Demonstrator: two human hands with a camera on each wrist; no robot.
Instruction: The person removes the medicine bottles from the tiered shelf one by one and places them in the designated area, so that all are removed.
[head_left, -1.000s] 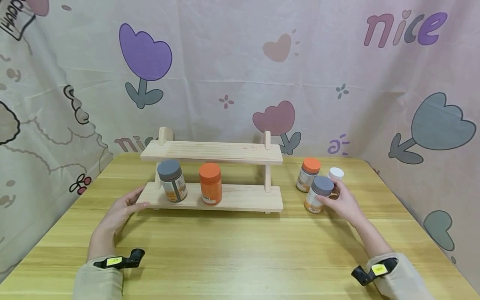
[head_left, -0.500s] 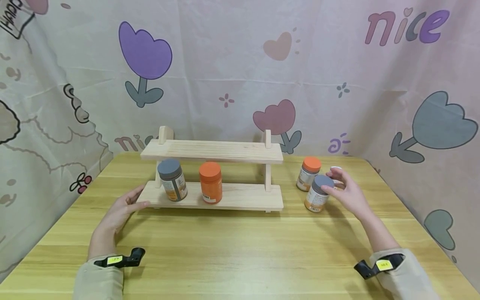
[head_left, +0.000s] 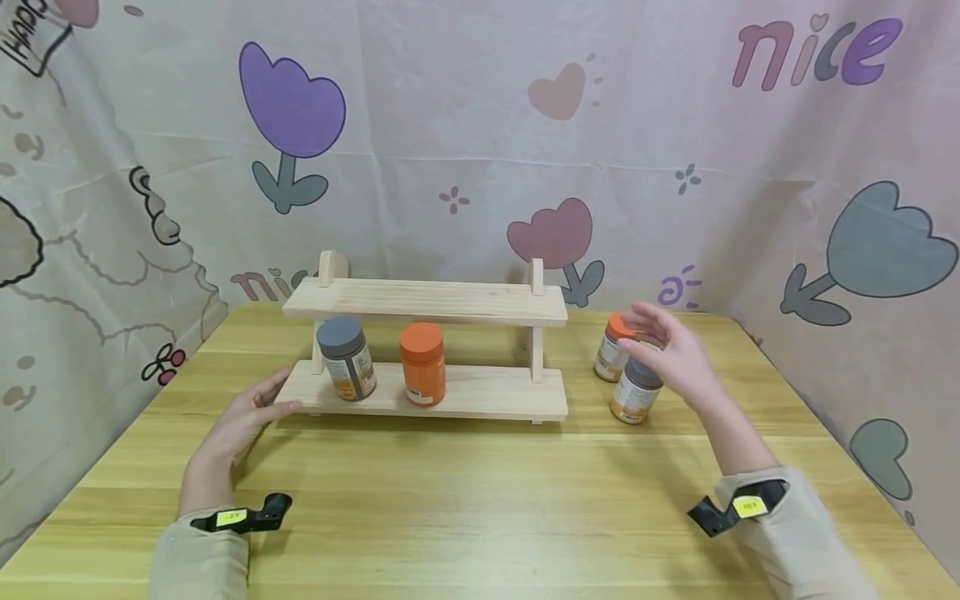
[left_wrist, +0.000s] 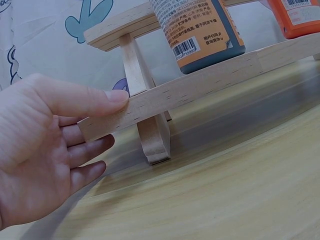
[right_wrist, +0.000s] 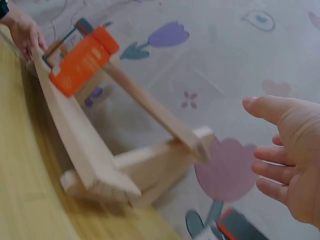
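Observation:
At the left end of a two-tier wooden shelf [head_left: 502,392], my left hand [head_left: 240,421] grips the lower board. In the left wrist view the thumb [left_wrist: 117,97] lies on the board's edge, with the other fingers behind and below. A grey-lidded jar [head_left: 347,358] and an orange jar [head_left: 423,367] stand upright on that board. My right hand [head_left: 671,354] hangs over the jars on the right, holding nothing, its fingers loosely bent. Under it are another grey-lidded jar [head_left: 636,396] and an orange-lidded jar [head_left: 611,358], partly covered by the hand.
The shelf's upper board [head_left: 427,298] bears no jars. Wooden uprights [head_left: 536,354] join the two tiers. A patterned cloth [head_left: 450,125] hangs behind the wooden table [head_left: 450,500].
My right hand has let go of the grey-lidded jar and lifted up and leftward over the jars. The white-lidded jar is now hidden behind it. My left hand has stayed on the shelf.

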